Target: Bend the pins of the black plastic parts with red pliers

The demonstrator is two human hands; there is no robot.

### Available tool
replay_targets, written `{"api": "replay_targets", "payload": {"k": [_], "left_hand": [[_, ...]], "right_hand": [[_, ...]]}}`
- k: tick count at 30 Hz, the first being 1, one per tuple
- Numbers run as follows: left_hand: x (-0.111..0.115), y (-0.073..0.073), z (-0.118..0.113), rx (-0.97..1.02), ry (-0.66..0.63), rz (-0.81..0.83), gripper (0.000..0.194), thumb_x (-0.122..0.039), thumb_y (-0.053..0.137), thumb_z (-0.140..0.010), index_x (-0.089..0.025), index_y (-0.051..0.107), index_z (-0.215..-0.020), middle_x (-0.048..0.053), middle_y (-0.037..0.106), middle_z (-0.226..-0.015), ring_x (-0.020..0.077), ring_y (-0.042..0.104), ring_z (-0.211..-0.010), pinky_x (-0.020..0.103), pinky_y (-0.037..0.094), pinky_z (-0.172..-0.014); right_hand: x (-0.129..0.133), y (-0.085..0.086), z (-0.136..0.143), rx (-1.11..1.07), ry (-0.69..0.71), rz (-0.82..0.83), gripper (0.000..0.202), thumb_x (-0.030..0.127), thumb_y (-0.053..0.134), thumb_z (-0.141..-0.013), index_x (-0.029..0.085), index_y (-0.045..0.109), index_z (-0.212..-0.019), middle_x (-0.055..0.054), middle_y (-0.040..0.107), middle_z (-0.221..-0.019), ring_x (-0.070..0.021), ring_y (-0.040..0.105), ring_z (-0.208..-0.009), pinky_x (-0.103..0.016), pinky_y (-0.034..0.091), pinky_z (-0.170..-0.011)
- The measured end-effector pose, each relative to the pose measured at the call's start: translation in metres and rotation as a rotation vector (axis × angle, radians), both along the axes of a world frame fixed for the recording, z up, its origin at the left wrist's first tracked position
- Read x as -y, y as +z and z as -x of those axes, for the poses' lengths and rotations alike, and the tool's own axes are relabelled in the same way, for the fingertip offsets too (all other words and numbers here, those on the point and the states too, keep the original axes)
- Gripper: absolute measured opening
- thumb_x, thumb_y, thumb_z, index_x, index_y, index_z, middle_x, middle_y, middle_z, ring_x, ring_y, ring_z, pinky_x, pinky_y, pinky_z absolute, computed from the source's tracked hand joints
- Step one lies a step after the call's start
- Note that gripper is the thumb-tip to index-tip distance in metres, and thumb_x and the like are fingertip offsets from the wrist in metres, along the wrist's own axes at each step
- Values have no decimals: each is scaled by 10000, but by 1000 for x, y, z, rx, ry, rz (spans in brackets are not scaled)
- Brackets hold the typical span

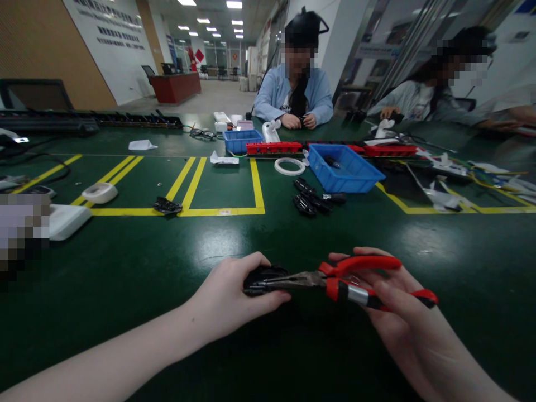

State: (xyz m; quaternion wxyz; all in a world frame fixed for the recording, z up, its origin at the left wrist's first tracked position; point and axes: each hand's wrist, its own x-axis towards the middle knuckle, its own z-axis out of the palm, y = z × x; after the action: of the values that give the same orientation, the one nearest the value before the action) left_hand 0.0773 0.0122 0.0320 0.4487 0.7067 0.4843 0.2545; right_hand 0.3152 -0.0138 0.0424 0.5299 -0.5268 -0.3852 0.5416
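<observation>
Low over the near part of the green table, my left hand is closed round a small black plastic part, thumb and fingers on either side of it. My right hand grips red-handled needle-nose pliers, whose long metal jaws point left. The jaw tips reach the black part; whether they pinch a piece of it I cannot tell. Farther up, several similar black parts lie in a loose pile, and another black piece sits on the yellow tape.
A large blue bin stands beyond the pile, with a smaller blue bin behind to its left. A white tape roll lies between. Red strips run across the table. One person sits opposite, another at the right.
</observation>
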Motion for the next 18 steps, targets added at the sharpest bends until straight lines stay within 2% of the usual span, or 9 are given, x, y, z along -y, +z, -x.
{"api": "replay_targets", "payload": {"k": [5,9,18], "left_hand": [[-1,-4,2,-118,-3,-66,245,-415,732,-801,-215,671,-928,-26,714,-827,142,629,-706,231,405,-598],[-1,-3,3,-189,-13,-104,251,-433,718,-813,-219,662,-931,-39,699,-795,129,605,-673,228,388,-586],[-1,1,3,-129,-23,-78,238,-410,718,-822,-225,652,-955,-40,715,-837,133,633,-715,238,418,-621]], "right_hand": [[1,0,0,14,33,-88,419,405,792,-705,306,635,-1080,-83,728,-1131,-323,696,-1038,-509,578,-876],[-1,2,0,41,44,-107,381,407,775,-728,315,639,-1071,-65,732,-1122,-304,706,-1020,-476,594,-861],[1,4,0,22,33,-90,390,438,779,-720,314,651,-1067,-56,738,-1107,-302,699,-1032,-485,580,-889]]}}
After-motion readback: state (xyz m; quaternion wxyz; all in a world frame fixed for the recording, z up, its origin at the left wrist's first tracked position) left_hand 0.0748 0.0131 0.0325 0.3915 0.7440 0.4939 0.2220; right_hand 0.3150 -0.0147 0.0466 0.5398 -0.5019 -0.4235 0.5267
